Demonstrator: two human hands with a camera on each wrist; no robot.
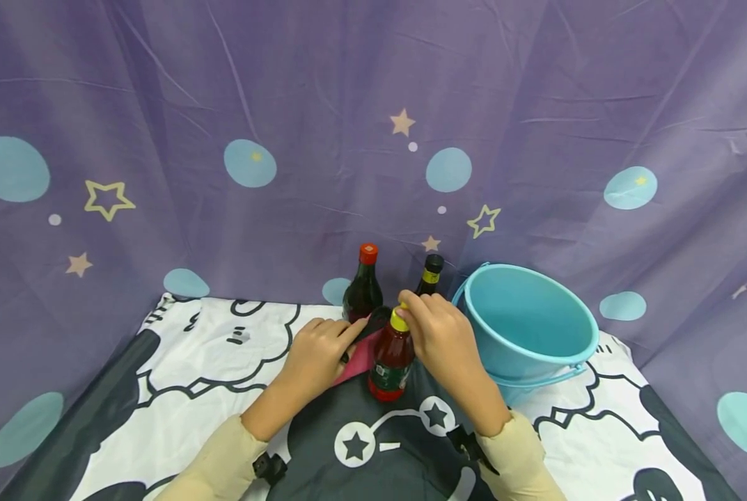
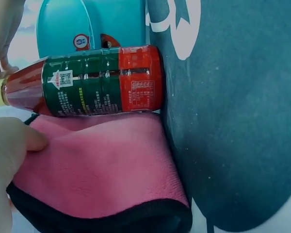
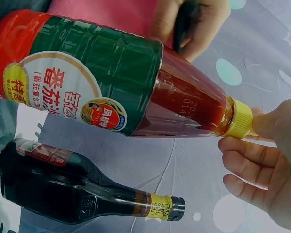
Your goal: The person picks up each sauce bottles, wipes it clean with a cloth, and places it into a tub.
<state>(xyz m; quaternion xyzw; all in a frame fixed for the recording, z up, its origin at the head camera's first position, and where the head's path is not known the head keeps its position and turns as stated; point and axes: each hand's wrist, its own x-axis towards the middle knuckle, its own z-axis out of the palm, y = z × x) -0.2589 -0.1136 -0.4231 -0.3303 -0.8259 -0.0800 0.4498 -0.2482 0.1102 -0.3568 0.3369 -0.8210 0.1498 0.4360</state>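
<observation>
My right hand (image 1: 445, 341) pinches the yellow cap (image 3: 241, 118) of a ketchup bottle (image 1: 390, 365), which stands upright on the dark patch of the printed cloth. In the right wrist view the bottle shows a green and red label, and the other fingers of that hand curl loosely below the cap. My left hand (image 1: 317, 355) grips a pink towel (image 2: 102, 165) with black edging by its upper part. The towel hangs folded right beside the bottle, its front face toward me in the left wrist view.
Behind the ketchup stand a dark bottle with a red cap (image 1: 362, 292) and a dark sauce bottle (image 3: 72, 187) with a yellow neck band and black cap. Light blue buckets (image 1: 523, 362), nested, stand to the right. A purple curtain (image 1: 323, 139) hangs at the back.
</observation>
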